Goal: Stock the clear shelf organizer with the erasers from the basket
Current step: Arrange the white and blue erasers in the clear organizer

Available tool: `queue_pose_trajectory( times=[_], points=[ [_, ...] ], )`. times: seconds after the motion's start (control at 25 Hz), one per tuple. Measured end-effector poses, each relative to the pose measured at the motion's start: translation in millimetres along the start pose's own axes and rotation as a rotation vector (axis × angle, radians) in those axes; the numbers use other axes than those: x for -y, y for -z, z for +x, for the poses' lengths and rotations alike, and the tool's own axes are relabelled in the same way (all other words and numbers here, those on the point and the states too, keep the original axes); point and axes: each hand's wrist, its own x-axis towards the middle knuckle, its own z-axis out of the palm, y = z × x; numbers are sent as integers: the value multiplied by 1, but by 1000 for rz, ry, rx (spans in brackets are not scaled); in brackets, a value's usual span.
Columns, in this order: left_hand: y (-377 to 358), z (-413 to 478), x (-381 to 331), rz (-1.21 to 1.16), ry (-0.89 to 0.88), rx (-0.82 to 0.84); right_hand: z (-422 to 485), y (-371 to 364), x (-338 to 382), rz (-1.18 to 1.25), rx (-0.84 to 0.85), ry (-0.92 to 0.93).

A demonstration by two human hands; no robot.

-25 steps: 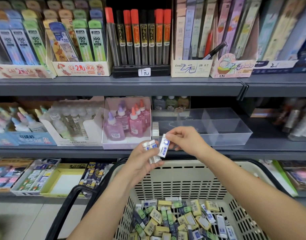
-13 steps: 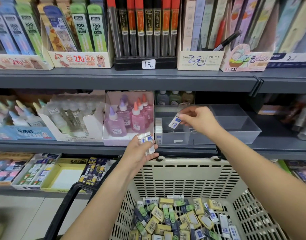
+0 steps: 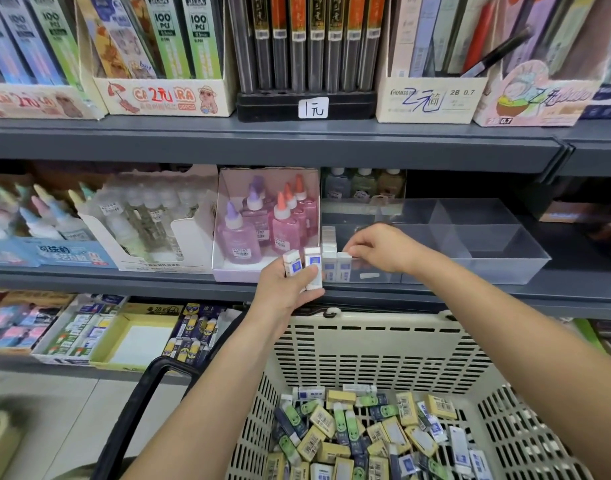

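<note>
The clear shelf organizer (image 3: pixel 498 268) sits on the middle shelf, with a row of white erasers (image 3: pixel 329 242) standing along its left wall. My right hand (image 3: pixel 376 249) reaches into its front left compartment and pinches the top of a white and blue eraser (image 3: pixel 344 268) standing beside the row. My left hand (image 3: pixel 290 289) hovers just in front of the shelf edge and grips two white and blue erasers (image 3: pixel 302 266) upright. Below, the cream basket (image 3: pixel 383 344) holds several loose erasers (image 3: pixel 359 434) in white, yellow and green sleeves.
A box of pink and purple glue bottles (image 3: pixel 262 230) stands right against the organizer's left side. The grey shelf above (image 3: pixel 280 143) overhangs the organizer. The basket's black handle (image 3: pixel 138 403) hangs at the left. Stationery boxes fill the lower shelf (image 3: pixel 100 330).
My right hand carried one eraser from my left hand into the organizer and now has it standing at the front left. My left hand rose slightly with the two others.
</note>
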Motion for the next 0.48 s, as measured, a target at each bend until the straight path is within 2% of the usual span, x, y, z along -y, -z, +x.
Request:
queue_pose_trajectory(
  times=[0.12,0.2,0.32,0.48],
  points=[
    [-2,-1,0,2,25,19,-5,2,1,-50,-13,44],
    [-2,-1,0,3,34,33,-11,3,3,-70,-115,96],
    [-6,-1,-1,16,35,66,-22,4,10,92,-253,146],
    [-19,-4,0,66,22,110,-30,1,19,169,-147,120]
  ],
)
